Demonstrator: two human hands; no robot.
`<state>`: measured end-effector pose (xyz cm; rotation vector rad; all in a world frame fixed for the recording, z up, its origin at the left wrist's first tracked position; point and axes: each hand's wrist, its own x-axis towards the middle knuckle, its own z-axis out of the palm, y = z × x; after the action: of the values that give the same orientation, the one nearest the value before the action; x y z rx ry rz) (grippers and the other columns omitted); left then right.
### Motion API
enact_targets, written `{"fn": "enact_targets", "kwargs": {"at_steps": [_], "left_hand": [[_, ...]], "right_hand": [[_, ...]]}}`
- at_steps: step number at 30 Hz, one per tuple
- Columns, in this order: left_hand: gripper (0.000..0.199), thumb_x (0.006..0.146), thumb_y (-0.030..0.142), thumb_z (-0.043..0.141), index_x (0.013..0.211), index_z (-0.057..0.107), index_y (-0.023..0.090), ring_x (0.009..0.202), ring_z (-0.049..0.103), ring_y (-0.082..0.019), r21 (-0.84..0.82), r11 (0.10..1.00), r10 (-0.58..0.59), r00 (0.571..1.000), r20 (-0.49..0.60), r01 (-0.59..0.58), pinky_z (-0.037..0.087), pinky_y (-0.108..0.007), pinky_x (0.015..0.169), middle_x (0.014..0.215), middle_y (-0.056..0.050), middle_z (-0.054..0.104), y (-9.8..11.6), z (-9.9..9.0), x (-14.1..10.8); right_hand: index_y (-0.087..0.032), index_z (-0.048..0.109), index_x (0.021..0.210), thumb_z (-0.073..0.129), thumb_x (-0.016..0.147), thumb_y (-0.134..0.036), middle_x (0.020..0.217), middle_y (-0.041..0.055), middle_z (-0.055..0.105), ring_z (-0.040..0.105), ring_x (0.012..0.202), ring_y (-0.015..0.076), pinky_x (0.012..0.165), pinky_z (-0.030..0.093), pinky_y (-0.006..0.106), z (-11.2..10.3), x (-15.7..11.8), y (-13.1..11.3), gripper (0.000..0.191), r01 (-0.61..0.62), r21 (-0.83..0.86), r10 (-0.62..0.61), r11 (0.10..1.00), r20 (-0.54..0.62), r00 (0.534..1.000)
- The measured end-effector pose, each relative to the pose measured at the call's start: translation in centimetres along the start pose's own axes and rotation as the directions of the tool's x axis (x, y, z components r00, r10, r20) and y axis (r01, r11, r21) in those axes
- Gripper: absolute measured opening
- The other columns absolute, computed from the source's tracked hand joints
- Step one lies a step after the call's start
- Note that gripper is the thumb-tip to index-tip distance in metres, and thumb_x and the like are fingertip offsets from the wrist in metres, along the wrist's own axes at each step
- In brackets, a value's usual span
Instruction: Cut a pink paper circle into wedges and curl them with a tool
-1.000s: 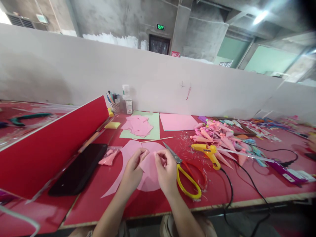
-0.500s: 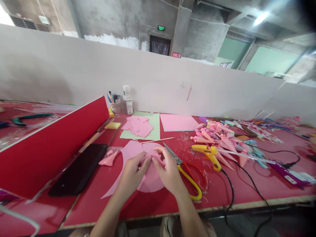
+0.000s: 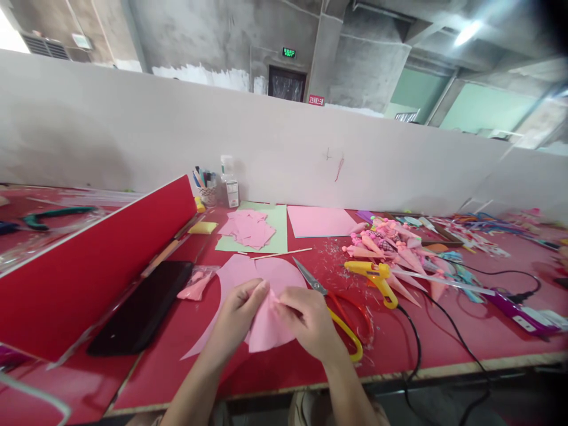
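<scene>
Between my hands, a thin pink piece of paper is pinched at its top and flares downward in folds. My left hand grips its upper left edge between thumb and fingers. My right hand, fingers curled, pinches the upper right part. Beneath them lie larger pink cut sheets with curved edges. Scissors with red and yellow handles rest just right of my right hand, blades pointing away. Behind the hands lies a thin pale stick.
Right: a yellow glue gun with black cord, a pile of pink cones and a purple power strip. Left: a black phone-like slab and a red divider. Behind: pink paper pieces on a green sheet, and a bottle.
The pink piece, bunched small between my fingertips before, now hangs opened downward in folds. My right hand has turned and lowered, its fingers curling inward. My left hand shifted slightly.
</scene>
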<state>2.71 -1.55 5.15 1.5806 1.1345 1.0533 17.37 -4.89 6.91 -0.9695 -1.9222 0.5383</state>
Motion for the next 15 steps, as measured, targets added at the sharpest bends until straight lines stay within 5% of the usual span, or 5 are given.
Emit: {"fn": "enact_targets", "kwargs": {"at_steps": [3, 7, 11, 15], "left_hand": [[0.035, 0.081, 0.044, 0.037, 0.056, 0.029, 0.020, 0.047, 0.029, -0.009, 0.029, 0.999, -0.040, 0.983, -0.177, 0.045, 0.026, -0.021, 0.044, 0.050, 0.006, 0.028, -0.3, -0.3, 0.4], [0.032, 0.084, 0.040, 0.034, 0.058, 0.030, 0.021, 0.047, 0.030, -0.010, 0.170, 0.985, 0.067, 0.934, -0.350, -0.007, 0.027, -0.022, 0.044, 0.051, 0.005, 0.029, -0.2, 0.0, 0.2], [0.029, 0.082, 0.043, 0.033, 0.063, 0.037, 0.022, 0.055, 0.042, -0.013, 0.139, 0.984, 0.141, 0.960, -0.240, -0.109, 0.036, -0.023, 0.050, 0.058, 0.002, 0.042, 1.0, 1.1, -0.7], [0.033, 0.081, 0.048, 0.030, 0.066, 0.044, 0.022, 0.058, 0.045, -0.015, 0.119, 0.990, 0.091, 0.985, -0.150, -0.073, 0.039, -0.025, 0.051, 0.061, -0.001, 0.048, 1.9, 1.6, -1.0]], "right_hand": [[-0.019, 0.034, 0.055, 0.045, 0.084, -0.029, 0.051, -0.0041, 0.033, 0.033, 0.047, 0.0081, 0.046, 0.028, 0.021, 0.0, -0.5, -0.8, 0.033, 0.006, 0.100, 0.010, 0.995, -0.153, 0.988], [-0.018, 0.034, 0.055, 0.047, 0.083, -0.028, 0.049, -0.0054, 0.031, 0.031, 0.045, 0.0068, 0.043, 0.026, 0.019, 1.4, -0.4, -0.9, 0.032, -0.041, 0.209, 0.100, 0.977, -0.280, 0.955], [-0.018, 0.040, 0.060, 0.044, 0.084, -0.023, 0.054, -0.0039, 0.038, 0.037, 0.050, 0.0081, 0.047, 0.031, 0.019, 3.5, 0.2, 0.2, 0.026, -0.094, 0.150, 0.144, 0.984, -0.373, 0.917], [-0.018, 0.051, 0.076, 0.044, 0.085, -0.021, 0.070, 0.0018, 0.053, 0.048, 0.066, 0.0129, 0.061, 0.039, 0.024, 4.0, 0.4, 1.2, 0.012, -0.113, 0.041, 0.118, 0.993, -0.505, 0.855]]}}
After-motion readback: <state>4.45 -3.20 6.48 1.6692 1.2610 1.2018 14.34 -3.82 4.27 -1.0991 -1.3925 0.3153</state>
